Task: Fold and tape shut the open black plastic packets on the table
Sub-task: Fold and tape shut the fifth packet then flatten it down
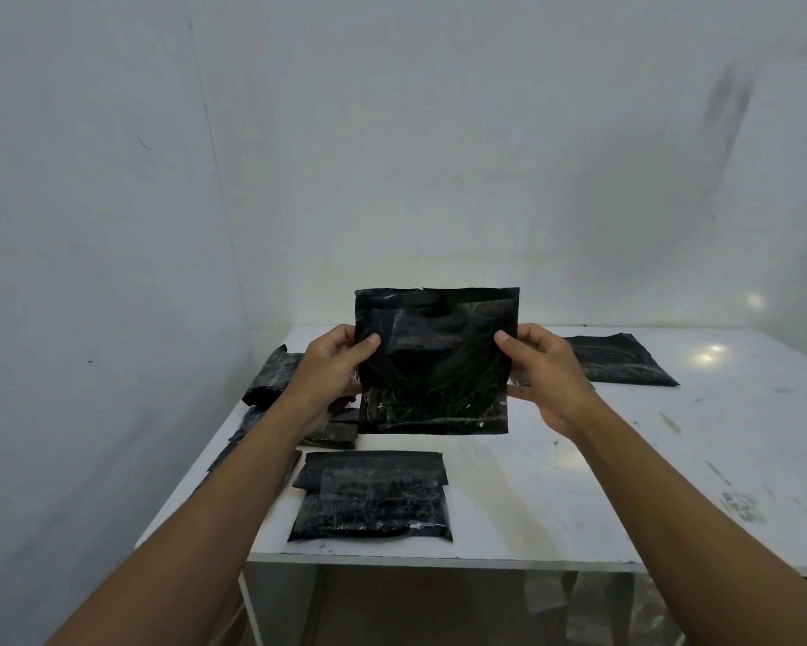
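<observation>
Clearly early on: both the left hand (pixel 331 366) and right hand (pixel 548 370) pinch an unfolded packet (pixel 436 361) upright above the folded one (pixel 373 494) (no tape visible).

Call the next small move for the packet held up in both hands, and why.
Probably fold the top edge down toward the person. The held packet is upright above the table, pinched at its sides by the left hand and right hand, and its top strip looks flat and unfolded. No tape is visible, so folding likely comes first. A folded packet already lies nearer the table's front edge.
</observation>
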